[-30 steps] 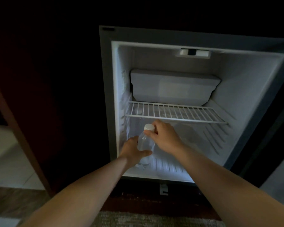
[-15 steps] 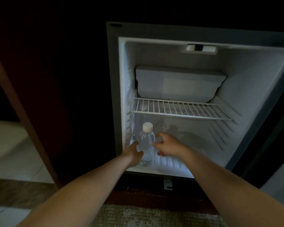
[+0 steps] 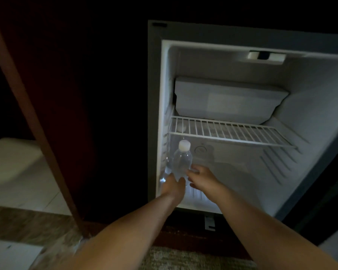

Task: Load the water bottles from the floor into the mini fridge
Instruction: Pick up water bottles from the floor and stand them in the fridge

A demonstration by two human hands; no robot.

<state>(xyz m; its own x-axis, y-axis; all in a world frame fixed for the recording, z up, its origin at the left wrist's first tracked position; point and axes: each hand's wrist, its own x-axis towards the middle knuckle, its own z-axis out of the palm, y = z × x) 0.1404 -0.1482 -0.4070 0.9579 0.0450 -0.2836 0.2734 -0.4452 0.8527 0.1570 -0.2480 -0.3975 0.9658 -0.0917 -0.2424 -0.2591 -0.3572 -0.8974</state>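
A clear water bottle (image 3: 181, 162) with a white cap stands upright at the front left of the mini fridge (image 3: 310, 106), on its floor below the wire shelf (image 3: 228, 131). My left hand (image 3: 173, 185) lies against the bottle's lower part with the fingers pointing up, and it covers the base. My right hand (image 3: 202, 177) is just right of the bottle, fingers spread and relaxed, fingertips at its side. The rest of the fridge floor and the shelf hold nothing I can make out. No other bottles are in view.
A white freezer box (image 3: 228, 98) fills the back above the shelf. A brown wooden panel (image 3: 37, 114) slants down on the left, with pale floor (image 3: 18, 172) beyond it. Patterned carpet (image 3: 183, 258) lies below the fridge. The surroundings are dark.
My right hand let go of the bottle's neck and dropped to its side, fingers spread. My left hand loosened at the base. The bottle now stands on the fridge floor.
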